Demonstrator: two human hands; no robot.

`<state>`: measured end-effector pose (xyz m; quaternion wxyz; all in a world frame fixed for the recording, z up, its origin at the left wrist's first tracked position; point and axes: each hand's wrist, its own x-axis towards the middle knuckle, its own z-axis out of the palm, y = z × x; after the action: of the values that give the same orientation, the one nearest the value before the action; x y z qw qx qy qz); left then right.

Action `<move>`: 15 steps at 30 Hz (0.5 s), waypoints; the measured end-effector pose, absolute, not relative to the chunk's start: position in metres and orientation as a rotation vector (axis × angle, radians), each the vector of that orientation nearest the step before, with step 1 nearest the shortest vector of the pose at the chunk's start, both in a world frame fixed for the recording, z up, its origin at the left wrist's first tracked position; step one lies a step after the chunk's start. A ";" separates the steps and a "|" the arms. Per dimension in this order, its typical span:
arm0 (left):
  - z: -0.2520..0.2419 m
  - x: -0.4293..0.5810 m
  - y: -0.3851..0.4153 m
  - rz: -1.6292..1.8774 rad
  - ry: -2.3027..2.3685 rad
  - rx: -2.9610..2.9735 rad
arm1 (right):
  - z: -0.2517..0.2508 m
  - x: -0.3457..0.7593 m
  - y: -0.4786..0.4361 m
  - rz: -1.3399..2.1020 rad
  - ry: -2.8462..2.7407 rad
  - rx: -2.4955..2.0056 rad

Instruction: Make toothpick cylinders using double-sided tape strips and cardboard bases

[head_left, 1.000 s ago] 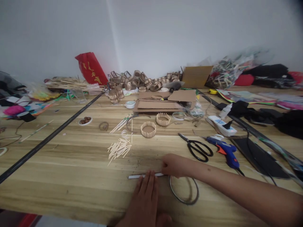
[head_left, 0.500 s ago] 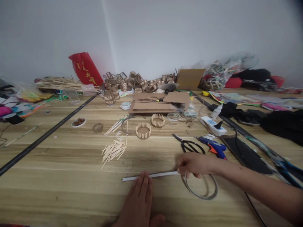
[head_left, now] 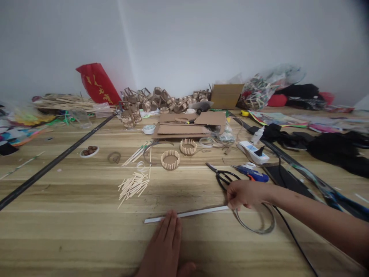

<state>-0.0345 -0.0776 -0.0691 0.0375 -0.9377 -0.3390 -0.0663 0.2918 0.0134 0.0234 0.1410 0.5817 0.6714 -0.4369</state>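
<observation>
A narrow strip with a white face lies straight across the wooden table, slightly slanted. My left hand rests flat on it near its left end, fingers stretched out. My right hand pinches the strip farther right, and the loose remainder curls in a grey-brown loop beside that wrist. Black-handled scissors lie just beyond the right hand, partly hidden by it. Next to them is a blue hot glue gun, its lower part covered by my right forearm.
Loose short sticks are heaped left of centre. Two round stick-walled rings stand ahead, before stacked cardboard. A bowl of brown balls sits left. A white power strip and a black cable are on the right.
My right hand has slid right along the strip, so a longer white stretch shows between the hands. The left hand stays pressed on the strip. The view has shifted slightly.
</observation>
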 end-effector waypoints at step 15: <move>-0.068 -0.035 -0.078 -0.206 -1.054 -2.882 | 0.029 0.291 0.008 -0.907 1.987 1.735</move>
<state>-0.0347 -0.0782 -0.0682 0.0332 -0.9365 -0.3426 -0.0669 0.2906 0.0078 0.0292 0.1751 0.6125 0.7012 -0.3201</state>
